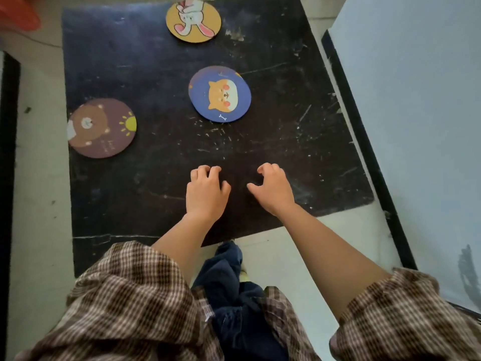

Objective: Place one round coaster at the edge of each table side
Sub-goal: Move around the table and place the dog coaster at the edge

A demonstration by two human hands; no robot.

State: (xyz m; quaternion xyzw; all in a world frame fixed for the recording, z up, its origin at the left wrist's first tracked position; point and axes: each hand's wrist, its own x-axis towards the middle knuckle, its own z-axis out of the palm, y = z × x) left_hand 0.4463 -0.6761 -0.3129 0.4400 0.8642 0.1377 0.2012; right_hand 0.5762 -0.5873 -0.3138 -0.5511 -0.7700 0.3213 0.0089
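Note:
A square black table point(299, 157) with scratches fills the view. A yellow rabbit coaster point(193, 19) lies at its far edge. At the left edge lies a brown bear coaster point(102, 127). A blue dog coaster point(220, 94) rests near the middle, seemingly on top of another coaster whose rim shows at its upper right. My left hand point(205, 191) and my right hand point(272, 187) hover side by side over the near part of the table, fingers curled and apart, holding nothing.
Pale floor surrounds the table. A white wall with a black baseboard point(364, 142) runs along the right. A dark strip point(9, 152) borders the left, and something orange point(18, 11) sits at the top left corner. My checked sleeves and dark trousers fill the bottom.

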